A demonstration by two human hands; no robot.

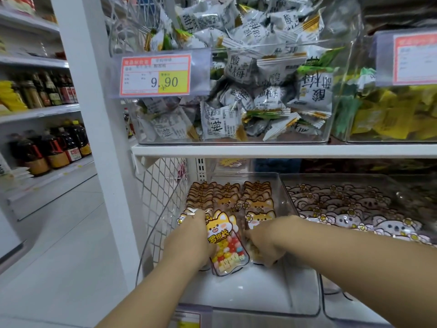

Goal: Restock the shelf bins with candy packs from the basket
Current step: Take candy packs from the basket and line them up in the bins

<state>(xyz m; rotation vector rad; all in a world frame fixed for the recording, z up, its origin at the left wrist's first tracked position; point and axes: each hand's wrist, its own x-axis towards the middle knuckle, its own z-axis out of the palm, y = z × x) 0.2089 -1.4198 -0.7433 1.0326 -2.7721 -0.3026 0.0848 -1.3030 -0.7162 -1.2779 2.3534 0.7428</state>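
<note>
Both hands are down in a clear bin (pixel 287 195) at the lower middle of the frame, a little apart, with one upright candy pack (pixel 224 245) between them. The left hand (pixel 189 235) stretches its fingers forward onto the left row. The right hand (pixel 262 240) bends its fingers down on the front of the right row; whether it grips a pack I cannot tell.

The candy packs (pixel 227 201) stand in three rows filling the back of the bin. Its front floor is bare white, up to the low front wall.

A wire mesh panel (pixel 160 192) closes the left side, against a white post (pixel 94 114). A second bin (pixel 331 177) of pale packs touches on the right. The shelf board (pixel 260 151) runs just above, carrying two more clear bins. The upper bin (pixel 236 47) of wrapped sweets bears a price tag (pixel 155 75); a second tag (pixel 413 59) shows at the upper right. Bottles (pixel 52 147) line shelves at far left.
</note>
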